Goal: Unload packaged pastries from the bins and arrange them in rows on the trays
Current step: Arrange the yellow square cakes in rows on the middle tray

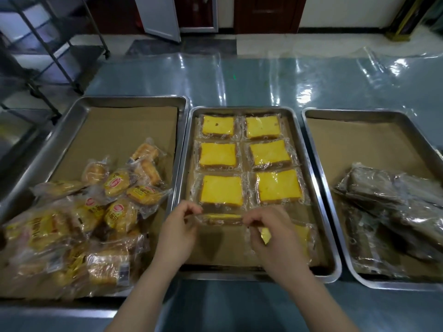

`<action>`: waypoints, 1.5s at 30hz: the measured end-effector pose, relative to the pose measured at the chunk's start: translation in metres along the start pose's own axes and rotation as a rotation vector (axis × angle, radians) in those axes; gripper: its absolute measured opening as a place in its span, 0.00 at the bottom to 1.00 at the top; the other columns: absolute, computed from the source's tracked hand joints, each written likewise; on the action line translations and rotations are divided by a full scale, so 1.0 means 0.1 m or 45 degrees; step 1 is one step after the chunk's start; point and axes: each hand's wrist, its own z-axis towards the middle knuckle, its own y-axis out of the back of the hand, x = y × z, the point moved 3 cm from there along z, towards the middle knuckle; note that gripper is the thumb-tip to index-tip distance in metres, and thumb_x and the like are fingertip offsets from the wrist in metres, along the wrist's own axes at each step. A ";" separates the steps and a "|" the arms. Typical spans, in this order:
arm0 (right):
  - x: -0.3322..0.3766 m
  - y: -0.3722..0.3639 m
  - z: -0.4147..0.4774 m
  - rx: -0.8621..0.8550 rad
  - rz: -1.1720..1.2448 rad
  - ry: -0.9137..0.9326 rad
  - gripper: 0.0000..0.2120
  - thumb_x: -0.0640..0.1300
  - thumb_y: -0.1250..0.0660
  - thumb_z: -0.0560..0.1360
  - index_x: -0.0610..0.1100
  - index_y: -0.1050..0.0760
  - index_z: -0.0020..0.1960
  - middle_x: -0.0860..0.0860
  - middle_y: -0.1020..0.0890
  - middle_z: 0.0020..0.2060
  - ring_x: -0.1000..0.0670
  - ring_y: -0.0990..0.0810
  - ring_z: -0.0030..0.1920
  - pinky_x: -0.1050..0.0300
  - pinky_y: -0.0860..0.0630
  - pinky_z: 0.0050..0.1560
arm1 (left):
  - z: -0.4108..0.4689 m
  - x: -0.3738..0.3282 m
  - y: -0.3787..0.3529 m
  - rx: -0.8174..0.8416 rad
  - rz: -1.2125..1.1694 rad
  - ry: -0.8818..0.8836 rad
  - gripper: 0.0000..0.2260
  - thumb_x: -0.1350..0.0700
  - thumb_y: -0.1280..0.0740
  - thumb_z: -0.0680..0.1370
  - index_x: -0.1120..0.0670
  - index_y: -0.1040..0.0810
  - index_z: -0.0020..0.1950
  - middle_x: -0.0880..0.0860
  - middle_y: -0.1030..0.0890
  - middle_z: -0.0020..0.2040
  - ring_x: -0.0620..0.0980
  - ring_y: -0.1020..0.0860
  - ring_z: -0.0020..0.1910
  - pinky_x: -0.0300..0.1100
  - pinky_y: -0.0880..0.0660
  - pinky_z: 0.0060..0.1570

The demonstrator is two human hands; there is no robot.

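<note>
The middle metal tray (321, 212) holds several clear-wrapped yellow cake slices (268, 153) laid flat in two columns on brown paper. Over the tray's near left part, a wrapped yellow slice (219, 218) is held edge-on between both hands. My left hand (178, 232) pinches its left end and my right hand (273, 238) pinches its right end. Another yellow slice (303, 238) lies flat at the near right, partly hidden under my right hand.
The left tray (79, 116) holds a loose heap of wrapped golden buns (96, 212). The right tray (318, 144) holds a pile of dark wrapped pastries (393, 207). All stand on a table under glossy plastic sheeting (263, 77). A metal rack (48, 44) stands at far left.
</note>
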 end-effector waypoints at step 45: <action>-0.74 0.42 -0.41 0.154 -0.553 -0.343 0.04 0.50 0.28 0.70 0.54 0.21 0.44 0.59 0.21 0.44 0.51 0.24 0.49 0.49 0.32 0.55 | -0.34 0.24 -0.58 0.502 1.029 -0.314 0.28 0.45 0.48 0.80 0.37 0.63 0.73 0.46 0.68 0.74 0.50 0.72 0.71 0.48 0.73 0.66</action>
